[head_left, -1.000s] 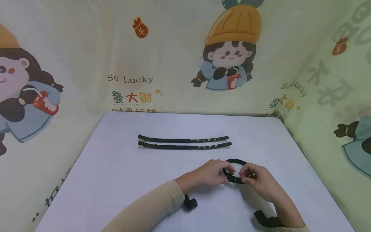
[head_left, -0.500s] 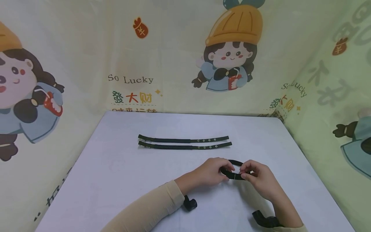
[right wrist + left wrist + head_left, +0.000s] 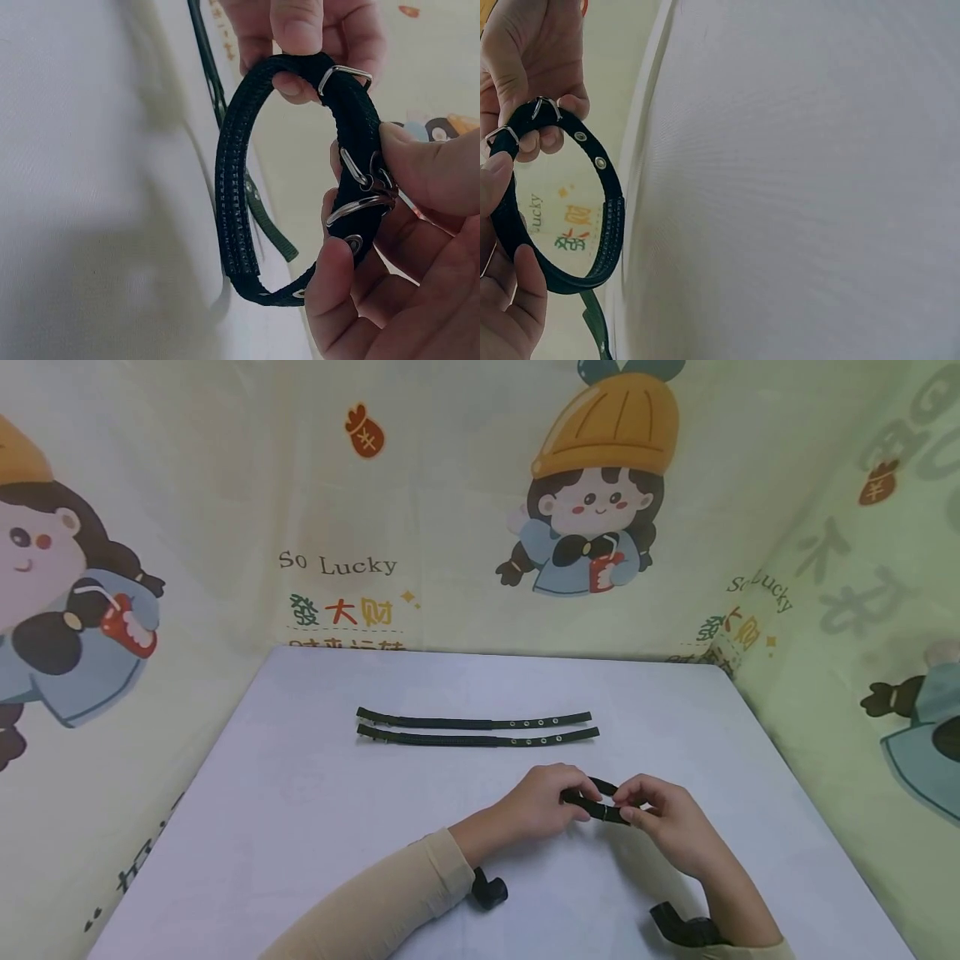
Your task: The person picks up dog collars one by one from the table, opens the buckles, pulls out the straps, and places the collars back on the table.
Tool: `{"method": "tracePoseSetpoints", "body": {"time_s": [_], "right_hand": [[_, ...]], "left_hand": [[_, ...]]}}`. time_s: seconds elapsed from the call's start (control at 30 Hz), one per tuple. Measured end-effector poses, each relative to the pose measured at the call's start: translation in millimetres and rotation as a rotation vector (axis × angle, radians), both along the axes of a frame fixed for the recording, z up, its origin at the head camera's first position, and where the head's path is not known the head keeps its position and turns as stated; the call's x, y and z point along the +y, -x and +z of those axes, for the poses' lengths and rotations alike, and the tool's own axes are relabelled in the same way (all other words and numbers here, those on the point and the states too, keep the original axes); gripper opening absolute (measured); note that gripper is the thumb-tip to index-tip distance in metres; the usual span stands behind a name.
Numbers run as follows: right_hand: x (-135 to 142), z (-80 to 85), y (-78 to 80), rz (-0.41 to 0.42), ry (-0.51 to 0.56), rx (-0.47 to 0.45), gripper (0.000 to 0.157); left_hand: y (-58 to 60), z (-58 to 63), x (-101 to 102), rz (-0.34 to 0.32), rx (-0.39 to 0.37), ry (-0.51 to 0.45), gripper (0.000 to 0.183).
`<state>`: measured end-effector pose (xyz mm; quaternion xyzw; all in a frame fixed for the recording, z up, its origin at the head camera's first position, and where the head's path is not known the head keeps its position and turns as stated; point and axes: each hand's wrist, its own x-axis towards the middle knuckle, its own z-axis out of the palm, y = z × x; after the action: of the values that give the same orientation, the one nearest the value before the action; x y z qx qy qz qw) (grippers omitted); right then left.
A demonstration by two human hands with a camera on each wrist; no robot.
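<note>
A dark pet collar (image 3: 595,807) is bent into a loop with its buckle end overlapping the eyelet end, held just above the table. My left hand (image 3: 543,800) pinches the loop's left side between thumb and fingers. On the other side, my right hand (image 3: 671,822) grips it at the metal buckle (image 3: 354,168). The right wrist view shows the D-ring (image 3: 360,210) and a metal-rimmed eyelet by the right fingers. A padded, stitched stretch of the collar (image 3: 612,236) faces the left wrist camera. How far the strap runs through the buckle is partly hidden by the fingers.
Two more dark collars, the farther one (image 3: 450,722) and the nearer one (image 3: 450,740), lie straight and parallel behind the hands on the white table (image 3: 315,843). A patterned cloth (image 3: 450,527) hangs around the table's back and sides.
The looped collar has shifted slightly left and tilted, so its opening looks narrower from the head. My left hand has moved a little left and up with it; the right hand keeps its grip.
</note>
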<state>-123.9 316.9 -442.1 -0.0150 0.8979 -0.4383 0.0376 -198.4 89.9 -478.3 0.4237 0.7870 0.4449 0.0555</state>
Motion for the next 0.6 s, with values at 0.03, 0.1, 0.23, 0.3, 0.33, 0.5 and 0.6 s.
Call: {"method": "tracePoseSetpoints", "body": {"time_s": [0.03, 0.1, 0.23, 0.3, 0.33, 0.5, 0.6], "right_hand": [[-0.1, -0.2, 0.1, 0.003, -0.004, -0.002, 0.015], [-0.4, -0.5, 0.4, 0.005, -0.004, 0.0, 0.014], [-1.1, 0.4, 0.7, -0.003, 0.011, 0.013, 0.013], [-1.9, 0.8, 0.8, -0.014, 0.015, 0.021, 0.011], [-2.3, 1.0, 1.0, -0.018, 0.016, 0.027, 0.011], [-5.3, 1.1, 1.8, -0.038, 0.015, 0.067, 0.009], [-6.9, 0.8, 2.1, -0.036, 0.022, 0.095, 0.011]], "left_hand": [[0.1, -1.0, -0.3, 0.004, -0.007, -0.014, 0.023], [0.3, -2.5, -1.0, 0.014, -0.013, -0.035, 0.021], [1.3, -4.5, -1.4, 0.033, -0.06, -0.089, 0.018], [1.8, -5.0, -1.6, 0.046, -0.076, -0.112, 0.017], [1.9, -4.8, -1.8, 0.052, -0.09, -0.123, 0.017], [0.4, -0.8, -2.2, 0.095, -0.156, -0.149, 0.018], [-1.1, 1.8, -1.9, 0.129, -0.214, -0.165, 0.016]]}}
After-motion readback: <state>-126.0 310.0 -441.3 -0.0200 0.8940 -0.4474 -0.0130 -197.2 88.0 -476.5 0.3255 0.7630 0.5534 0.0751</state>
